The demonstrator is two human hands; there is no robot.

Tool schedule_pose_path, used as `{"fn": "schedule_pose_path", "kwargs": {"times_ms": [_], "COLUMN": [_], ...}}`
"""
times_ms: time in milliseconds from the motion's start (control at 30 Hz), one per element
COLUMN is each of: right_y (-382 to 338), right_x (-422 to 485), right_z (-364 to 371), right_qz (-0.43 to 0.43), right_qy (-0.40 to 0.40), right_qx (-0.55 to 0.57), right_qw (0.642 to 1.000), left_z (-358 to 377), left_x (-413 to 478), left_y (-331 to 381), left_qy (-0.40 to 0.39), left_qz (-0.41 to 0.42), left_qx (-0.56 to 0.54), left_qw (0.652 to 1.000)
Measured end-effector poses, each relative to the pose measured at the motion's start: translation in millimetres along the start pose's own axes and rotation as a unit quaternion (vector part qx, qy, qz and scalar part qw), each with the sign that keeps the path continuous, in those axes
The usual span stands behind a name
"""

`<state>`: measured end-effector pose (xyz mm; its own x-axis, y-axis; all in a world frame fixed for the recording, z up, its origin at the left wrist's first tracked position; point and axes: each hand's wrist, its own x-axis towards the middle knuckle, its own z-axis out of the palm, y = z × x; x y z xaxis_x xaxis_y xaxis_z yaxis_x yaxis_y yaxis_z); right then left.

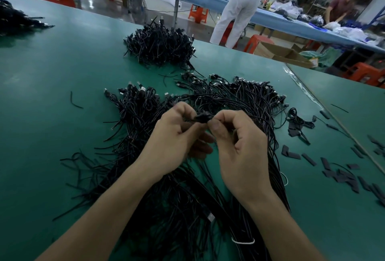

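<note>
A small black cable bundle (pixel 201 117) is being pinched between left hand (pixel 177 135) and right hand (pixel 237 146), fingertips curled tight on it, above loose USB cables (pixel 208 98) on green table (pixel 52 73).

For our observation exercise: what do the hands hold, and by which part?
A small black piece, too blurred to name: the left hand pinches its left end, the right hand its right end, above the cables.
</note>
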<state>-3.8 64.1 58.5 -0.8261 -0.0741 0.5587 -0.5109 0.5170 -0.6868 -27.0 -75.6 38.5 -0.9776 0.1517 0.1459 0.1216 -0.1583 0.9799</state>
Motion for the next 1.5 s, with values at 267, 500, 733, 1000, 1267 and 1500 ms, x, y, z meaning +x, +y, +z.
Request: {"fn": "schedule_pose_path", "kwargs": {"times_ms": [267,500,733,1000,1267,1500], "right_y": [2,17,27,71,72,65], "right_x": [-7,-8,-7,-18,-37,-37], "right_z": [6,5,9,-5,12,18], "right_qz": [0.035,0.115,0.203,0.251,0.227,0.202], "right_qy": [-0.044,-0.041,-0.047,-0.179,-0.259,-0.264], "right_qx": [-0.003,0.037,0.102,-0.185,-0.322,-0.370], "right_qw": [0.998,0.992,0.973,0.933,0.882,0.868], "left_z": [-7,-9,-8,-55,-73,-64], "left_x": [4,3,5,21,28,24], "left_y": [2,-2,-6,-18,-41,-42], "left_qy": [0.042,-0.001,-0.017,0.265,0.171,0.152], "left_qz": [0.017,0.045,0.051,0.027,-0.073,-0.084], "left_qx": [-0.126,-0.062,0.059,0.053,0.241,0.457], "left_qw": [0.991,0.997,0.997,0.962,0.953,0.872]}}
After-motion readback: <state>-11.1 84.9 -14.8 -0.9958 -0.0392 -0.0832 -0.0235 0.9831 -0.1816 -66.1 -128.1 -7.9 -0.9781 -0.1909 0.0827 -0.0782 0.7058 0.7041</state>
